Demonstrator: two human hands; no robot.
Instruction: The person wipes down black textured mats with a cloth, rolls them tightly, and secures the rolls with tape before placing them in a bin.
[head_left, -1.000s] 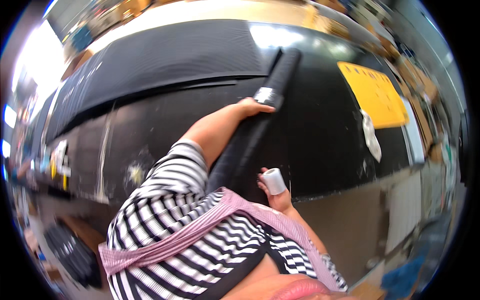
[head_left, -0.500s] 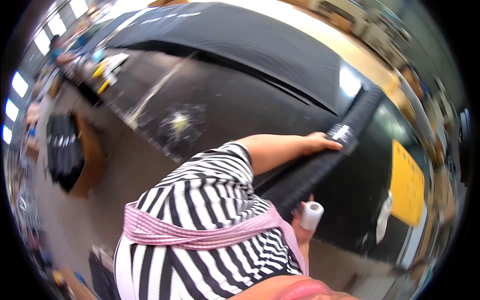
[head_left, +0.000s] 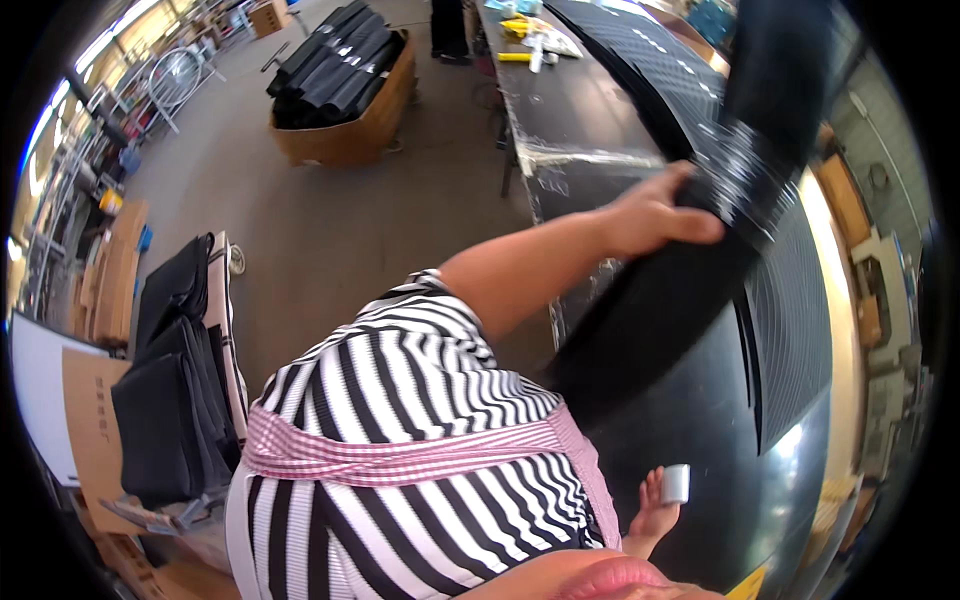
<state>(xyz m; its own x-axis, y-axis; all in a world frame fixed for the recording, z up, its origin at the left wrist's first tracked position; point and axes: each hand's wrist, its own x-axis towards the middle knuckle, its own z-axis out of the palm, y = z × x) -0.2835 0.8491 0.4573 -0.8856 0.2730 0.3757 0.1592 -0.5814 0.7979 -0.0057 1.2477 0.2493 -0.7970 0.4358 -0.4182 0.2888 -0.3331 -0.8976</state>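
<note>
My left hand [head_left: 660, 212] is closed round the middle of a long black roll of sheet material [head_left: 650, 330]. Clear film [head_left: 740, 185] is wound in a band round the roll beside my fingers. The roll is held up at a slant over the table's edge, its upper end rising at the right and its lower end close to my body. Low in the view, my right hand [head_left: 652, 508] holds a small white roll of wrapping film [head_left: 676, 484], well apart from the black roll. Part of the right hand is hidden behind that film roll.
Ribbed black sheets [head_left: 800, 350] lie on the dark worktable [head_left: 590, 110]. A cardboard box [head_left: 340, 148] filled with black rolls [head_left: 340, 70] stands on the floor ahead. Folded black material [head_left: 165, 410] is at the left. Another person's legs [head_left: 450, 30] show beyond the table.
The black roll has been lifted off the table and tilted up in my left hand. My view has turned left, bringing the box of rolls forward. The right hand keeps the film roll.
</note>
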